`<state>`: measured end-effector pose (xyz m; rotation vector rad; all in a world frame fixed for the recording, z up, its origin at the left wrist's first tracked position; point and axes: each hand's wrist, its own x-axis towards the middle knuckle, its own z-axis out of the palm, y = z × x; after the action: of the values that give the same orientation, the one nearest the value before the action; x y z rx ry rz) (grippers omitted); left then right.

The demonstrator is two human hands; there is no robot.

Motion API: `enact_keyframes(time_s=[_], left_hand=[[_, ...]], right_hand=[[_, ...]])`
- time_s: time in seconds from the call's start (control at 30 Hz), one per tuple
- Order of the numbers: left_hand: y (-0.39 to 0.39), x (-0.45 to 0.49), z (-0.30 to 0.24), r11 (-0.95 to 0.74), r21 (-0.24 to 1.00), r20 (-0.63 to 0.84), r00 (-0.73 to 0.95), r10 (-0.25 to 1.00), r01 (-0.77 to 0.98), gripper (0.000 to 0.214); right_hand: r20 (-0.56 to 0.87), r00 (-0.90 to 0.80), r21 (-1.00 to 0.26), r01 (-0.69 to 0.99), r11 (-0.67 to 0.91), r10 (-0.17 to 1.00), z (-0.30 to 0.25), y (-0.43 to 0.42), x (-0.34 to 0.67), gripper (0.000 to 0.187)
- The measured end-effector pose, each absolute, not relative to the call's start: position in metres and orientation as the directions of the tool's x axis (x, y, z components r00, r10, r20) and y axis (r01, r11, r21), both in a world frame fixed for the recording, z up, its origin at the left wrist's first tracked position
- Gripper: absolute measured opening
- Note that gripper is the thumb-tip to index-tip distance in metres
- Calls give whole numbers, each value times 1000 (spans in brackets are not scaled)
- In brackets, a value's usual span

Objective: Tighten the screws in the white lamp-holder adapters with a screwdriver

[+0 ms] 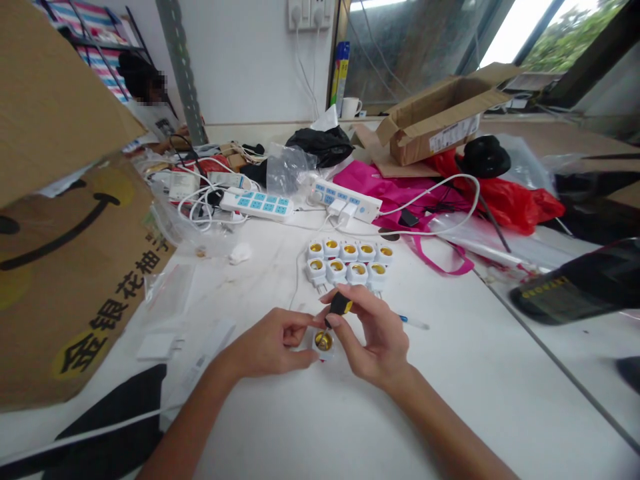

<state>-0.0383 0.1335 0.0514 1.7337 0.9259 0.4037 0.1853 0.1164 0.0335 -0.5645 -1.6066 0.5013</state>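
Observation:
My right hand [375, 337] grips a short screwdriver [340, 305] by its black and yellow handle. The shaft points down into the brass-lined opening of a white lamp socket [324, 342] on the table. My left hand [273, 343] steadies that socket, thumb against its near left side and fingers curled close to the screwdriver. Just beyond my hands, several more white plug-in lamp sockets [349, 252] with brass inner rings stand in two rows. A blue and clear pen [414, 322] lies to the right of my right hand.
Two white power strips [257, 204] with cables lie farther back. A large cardboard box [75, 293] fills the left side. A pink bag [365, 180], an open carton [440, 120] and a red plastic bag [525, 200] lie at the back right. Another person [145, 87] is at the far left.

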Motion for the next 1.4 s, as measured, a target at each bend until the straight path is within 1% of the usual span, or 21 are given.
enact_keyframes(time_s=[0.1,0.33,0.53,0.77,1.03,1.23,1.4], left_hand=[[134,-37,53,-100,914,-189,630,753,393,51],[136,-37,50,-65,936,-182,635,751,346,54],[137,-38,48,-69,927,-192,625,757,369,53],[137,-39,51,-72,929,-191,638,746,362,52],[136,-38,54,-60,925,-209,634,745,375,54],[137,-38,51,-45,935,-204,638,743,352,54],[137,-38,51,-58,931,-199,637,745,360,53]], right_hand=[[777,-60,-624,65,779,627,35,117,185,68],[759,26,-650,57,758,650,37,118,187,67],[760,3,-649,43,760,649,35,117,186,67],[755,-15,-654,65,754,656,33,117,187,66],[775,-36,-627,81,775,631,36,116,187,65],[776,-8,-627,90,774,630,38,116,186,61],[776,-20,-627,77,775,630,34,116,186,64]])
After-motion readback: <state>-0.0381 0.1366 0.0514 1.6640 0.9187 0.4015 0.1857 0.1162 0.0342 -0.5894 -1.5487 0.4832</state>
